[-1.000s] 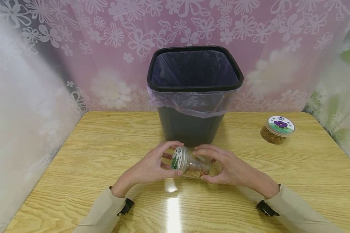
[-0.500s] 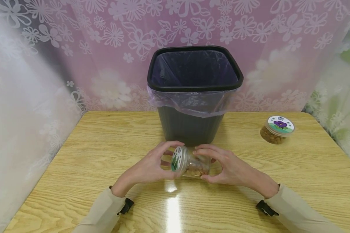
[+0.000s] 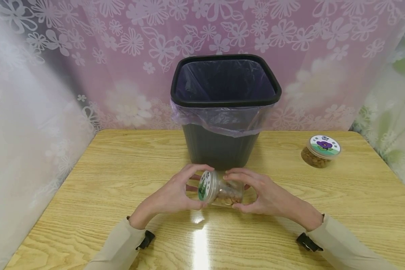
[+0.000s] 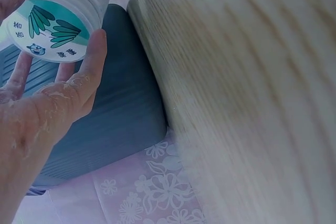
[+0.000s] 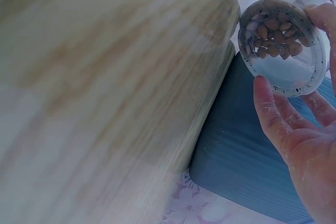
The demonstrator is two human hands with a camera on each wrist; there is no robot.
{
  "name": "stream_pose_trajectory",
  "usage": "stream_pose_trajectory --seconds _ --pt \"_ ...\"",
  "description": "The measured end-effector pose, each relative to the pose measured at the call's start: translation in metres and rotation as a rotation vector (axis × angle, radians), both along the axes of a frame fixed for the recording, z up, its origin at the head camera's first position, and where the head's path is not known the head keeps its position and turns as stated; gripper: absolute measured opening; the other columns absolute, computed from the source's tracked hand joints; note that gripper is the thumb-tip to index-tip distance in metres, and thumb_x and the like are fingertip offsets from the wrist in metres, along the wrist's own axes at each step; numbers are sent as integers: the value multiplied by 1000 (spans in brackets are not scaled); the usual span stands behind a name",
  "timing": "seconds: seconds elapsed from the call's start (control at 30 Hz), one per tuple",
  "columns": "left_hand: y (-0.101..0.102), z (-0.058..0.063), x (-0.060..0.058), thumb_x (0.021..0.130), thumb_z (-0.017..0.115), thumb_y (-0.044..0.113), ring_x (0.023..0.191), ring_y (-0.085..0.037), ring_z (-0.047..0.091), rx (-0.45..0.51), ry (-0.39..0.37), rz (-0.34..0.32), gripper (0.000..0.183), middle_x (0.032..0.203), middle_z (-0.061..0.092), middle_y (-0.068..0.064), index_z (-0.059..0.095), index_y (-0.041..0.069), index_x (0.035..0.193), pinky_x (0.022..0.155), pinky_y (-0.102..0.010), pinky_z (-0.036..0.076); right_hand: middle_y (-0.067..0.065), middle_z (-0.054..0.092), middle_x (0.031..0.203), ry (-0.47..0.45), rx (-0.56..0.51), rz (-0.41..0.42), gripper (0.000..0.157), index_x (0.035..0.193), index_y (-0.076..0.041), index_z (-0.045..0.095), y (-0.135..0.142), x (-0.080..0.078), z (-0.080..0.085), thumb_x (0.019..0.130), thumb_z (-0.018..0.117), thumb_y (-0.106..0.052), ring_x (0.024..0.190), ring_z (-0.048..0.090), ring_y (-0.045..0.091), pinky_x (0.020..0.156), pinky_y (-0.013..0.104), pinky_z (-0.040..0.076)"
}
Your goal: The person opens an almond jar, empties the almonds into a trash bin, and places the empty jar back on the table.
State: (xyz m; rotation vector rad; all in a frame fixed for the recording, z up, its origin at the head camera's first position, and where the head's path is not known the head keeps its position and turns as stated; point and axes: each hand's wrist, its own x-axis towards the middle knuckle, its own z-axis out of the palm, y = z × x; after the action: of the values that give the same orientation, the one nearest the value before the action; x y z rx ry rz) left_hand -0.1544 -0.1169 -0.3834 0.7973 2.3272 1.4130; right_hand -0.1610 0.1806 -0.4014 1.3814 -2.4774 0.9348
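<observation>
"While both hands share the jar point(image 3: 231, 191), where does it lie?"

"On its side, just in front of the bin point(image 3: 221, 146), its lid point(image 3: 206, 185) turned toward the bin's left. The left hand point(image 3: 173, 194) has its grip round the lid end and the right hand point(image 3: 266, 194) has its grip round the base. Whether the jar touches the desk point(image 3: 121, 168), the views don't settle."

"What makes for good handling?"

"The person seems to be steadying the jar or about to twist the lid. Either way, the right hand would do best to keep the base firm while the left spreads its pressure evenly. The nuts point(image 5: 278, 38) gather on the underside, so a sharp tilt could send them sliding."

"Any edges to mind?"

"Mostly the bin's front wall, right behind the jar. Going straight up, a knuckle could catch the rim point(image 3: 226, 103) or the overhanging bag point(image 3: 234, 123), so drawing back from the bin first looks safer. Bare desk spreads to the bin's left and in front of it. Well to its right, a second jar point(image 3: 320, 150) stands upright, so wide swings there want care."
</observation>
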Motion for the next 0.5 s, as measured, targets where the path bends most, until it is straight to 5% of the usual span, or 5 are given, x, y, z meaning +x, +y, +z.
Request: stream_pose_trajectory --seconds 0.5 --pt "-1 0 -1 79 86 17 127 -26 57 3 -15 3 83 150 44 4 45 29 150 96 -33 57 10 59 142 0 0 -1 70 141 -17 57 -1 0 -1 79 88 -20 117 64 21 77 29 60"
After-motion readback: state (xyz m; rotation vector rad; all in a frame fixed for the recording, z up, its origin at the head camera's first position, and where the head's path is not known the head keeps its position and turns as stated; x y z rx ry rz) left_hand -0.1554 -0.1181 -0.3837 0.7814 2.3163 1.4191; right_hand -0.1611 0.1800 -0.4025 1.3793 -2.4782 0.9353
